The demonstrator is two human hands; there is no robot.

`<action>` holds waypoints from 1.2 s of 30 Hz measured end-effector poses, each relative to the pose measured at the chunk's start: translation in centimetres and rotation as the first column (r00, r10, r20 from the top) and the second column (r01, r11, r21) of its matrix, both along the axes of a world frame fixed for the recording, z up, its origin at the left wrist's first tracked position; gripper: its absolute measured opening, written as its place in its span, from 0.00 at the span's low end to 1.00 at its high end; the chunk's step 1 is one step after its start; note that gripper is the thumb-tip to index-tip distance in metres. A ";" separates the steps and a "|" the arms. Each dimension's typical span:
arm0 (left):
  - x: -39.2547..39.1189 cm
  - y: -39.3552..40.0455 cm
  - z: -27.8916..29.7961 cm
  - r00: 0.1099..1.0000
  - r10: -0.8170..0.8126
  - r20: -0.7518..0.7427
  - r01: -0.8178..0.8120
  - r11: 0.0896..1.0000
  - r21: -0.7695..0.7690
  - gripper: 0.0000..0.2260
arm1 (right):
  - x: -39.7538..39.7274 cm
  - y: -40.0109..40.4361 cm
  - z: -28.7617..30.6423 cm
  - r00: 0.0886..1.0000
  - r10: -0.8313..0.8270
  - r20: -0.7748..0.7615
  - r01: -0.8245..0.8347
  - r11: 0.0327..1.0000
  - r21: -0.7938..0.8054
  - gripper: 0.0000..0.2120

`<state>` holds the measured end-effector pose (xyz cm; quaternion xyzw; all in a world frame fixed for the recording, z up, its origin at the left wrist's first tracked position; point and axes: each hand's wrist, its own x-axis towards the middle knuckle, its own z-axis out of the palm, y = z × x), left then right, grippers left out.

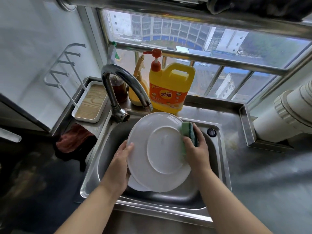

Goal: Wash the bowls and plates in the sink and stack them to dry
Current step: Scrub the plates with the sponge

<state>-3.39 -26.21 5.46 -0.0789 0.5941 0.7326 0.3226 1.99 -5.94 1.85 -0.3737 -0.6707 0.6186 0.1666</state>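
A white plate (pixel 152 149) is held tilted over the steel sink (pixel 217 166), its underside with the foot ring facing me. My left hand (pixel 120 163) grips its left rim, thumb on the underside. My right hand (pixel 196 149) holds a green sponge (pixel 188 132) against the plate's right rim. The edge of a second white dish (pixel 135 184) shows beneath the plate, low in the sink; the rest of it is hidden.
A curved faucet (pixel 121 81) arches over the sink's back left. A yellow pump bottle of dish soap (pixel 168 88) stands behind the sink. A white rack with a wooden tray (pixel 89 102) sits at left, a reddish cloth (pixel 74 139) below it. Steel counter (pixel 263 174) at right.
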 end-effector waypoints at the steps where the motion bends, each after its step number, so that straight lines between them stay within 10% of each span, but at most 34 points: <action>1: -0.3 -0.3 -0.1 0.996 -0.086 0.004 0.086 0.996 -0.013 0.13 | -0.2 0.6 0.6 0.997 0.083 -0.002 -0.083 0.996 0.028 0.26; 11: -3.7 0.1 1.0 0.979 -0.201 0.028 0.197 0.974 0.111 0.19 | -1.7 3.3 3.8 0.903 0.417 0.103 -0.429 0.863 0.266 0.28; 22: -0.7 2.9 0.8 0.979 -0.137 -0.152 0.130 0.990 -0.058 0.13 | -3.0 -4.4 4.0 0.882 0.403 0.246 -0.469 0.695 0.545 0.27; 28: -0.8 2.5 1.7 0.974 -0.093 -0.206 0.084 0.995 -0.048 0.13 | -4.7 -0.3 2.8 0.939 0.216 0.266 -0.277 0.937 0.215 0.25; 36: -0.6 2.5 1.5 0.995 0.050 -0.088 -0.047 0.998 0.031 0.12 | -2.2 -0.2 -0.1 0.944 0.085 0.318 -0.120 0.988 0.094 0.24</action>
